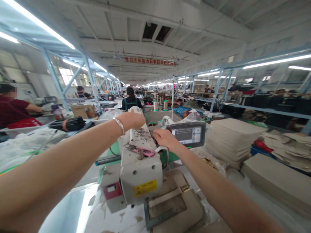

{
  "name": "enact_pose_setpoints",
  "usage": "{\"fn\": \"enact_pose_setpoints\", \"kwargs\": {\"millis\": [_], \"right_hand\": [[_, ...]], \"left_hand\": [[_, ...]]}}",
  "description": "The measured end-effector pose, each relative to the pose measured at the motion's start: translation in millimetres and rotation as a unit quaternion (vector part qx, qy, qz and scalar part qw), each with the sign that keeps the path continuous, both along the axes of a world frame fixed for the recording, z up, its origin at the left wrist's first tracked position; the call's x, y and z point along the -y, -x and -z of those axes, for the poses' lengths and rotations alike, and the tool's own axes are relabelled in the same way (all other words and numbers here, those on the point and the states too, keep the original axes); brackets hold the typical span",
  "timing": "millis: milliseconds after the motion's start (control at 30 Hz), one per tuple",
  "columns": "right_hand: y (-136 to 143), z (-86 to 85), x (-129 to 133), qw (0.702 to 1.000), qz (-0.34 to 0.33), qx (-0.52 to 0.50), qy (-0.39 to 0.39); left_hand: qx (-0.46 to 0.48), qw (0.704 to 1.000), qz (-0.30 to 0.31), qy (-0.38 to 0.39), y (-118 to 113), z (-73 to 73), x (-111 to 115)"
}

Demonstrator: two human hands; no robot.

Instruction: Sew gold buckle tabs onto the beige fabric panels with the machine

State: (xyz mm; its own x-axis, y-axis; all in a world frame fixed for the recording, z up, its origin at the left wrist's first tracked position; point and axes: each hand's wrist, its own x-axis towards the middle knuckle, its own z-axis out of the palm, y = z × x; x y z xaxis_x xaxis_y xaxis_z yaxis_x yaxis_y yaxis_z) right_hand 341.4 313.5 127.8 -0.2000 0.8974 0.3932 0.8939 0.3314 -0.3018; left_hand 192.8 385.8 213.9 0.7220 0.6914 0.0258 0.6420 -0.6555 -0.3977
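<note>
- Standing in the lower middle, a white sewing machine [141,171] presents its near end, marked with a yellow caution label [145,188].
- Left hand [134,119]: over the far part of the machine's top, back uppermost, a silvery bangle [119,125] at the wrist. The fingers are largely hidden; whether they grip anything cannot be told.
- Right hand [165,138]: at the machine's right side, between its body and a tilted display screen [187,134]. The fingers are bent inward toward the machine; what the tips hold, if anything, cannot be made out.
- Pink-handled snips [145,151]: lying on top of the machine, between the forearms and nearer the viewer than both hands.
- Beige workpiece [193,205]: flat below and to the right of the machine's near end, partly bordered by a metal frame [148,215], with a gold-coloured fitting [185,188] at a strap's end.
- Stacked beige panels [230,139]: right of the screen, a second, lower stack [279,181] nearer the viewer.
- Two thread cones [155,105]: upright beyond the machine.
- Co-workers: one in dark clothing [131,101] ahead, another in maroon [17,108] at far left.
</note>
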Motion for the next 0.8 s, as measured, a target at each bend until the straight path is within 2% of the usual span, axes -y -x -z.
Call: {"fn": "enact_pose_setpoints", "kwargs": {"millis": [133,200,333,433,500,633,800], "right_hand": [[3,-1.6,-3,1.000,0.023,-0.018,0.007],[2,-4.1,1,1.000,0.016,-0.025,0.001],[-8,-10.1,19,0.997,-0.044,-0.061,-0.003],[-16,-13.9,29,0.984,-0.072,-0.156,0.037],[-17,-17.0,32,0.962,-0.086,-0.244,0.090],[-5,-26.3,35,0.912,-0.095,-0.359,0.174],[10,-37.8,38,0.878,-0.081,-0.426,0.205]], "left_hand": [[-0.031,1.000,-0.008,-0.001,-15,-0.4,10],[-0.040,0.999,-0.010,-0.001,-10,-5.7,12],[-0.047,0.999,-0.003,-0.001,33,-14.3,17],[-0.040,0.998,0.044,-0.009,65,-8.8,24],[-0.032,0.997,0.060,-0.036,75,-2.1,28],[-0.023,0.992,0.085,-0.096,66,6.6,27],[-0.001,0.984,0.114,-0.133,54,5.9,17]]}}
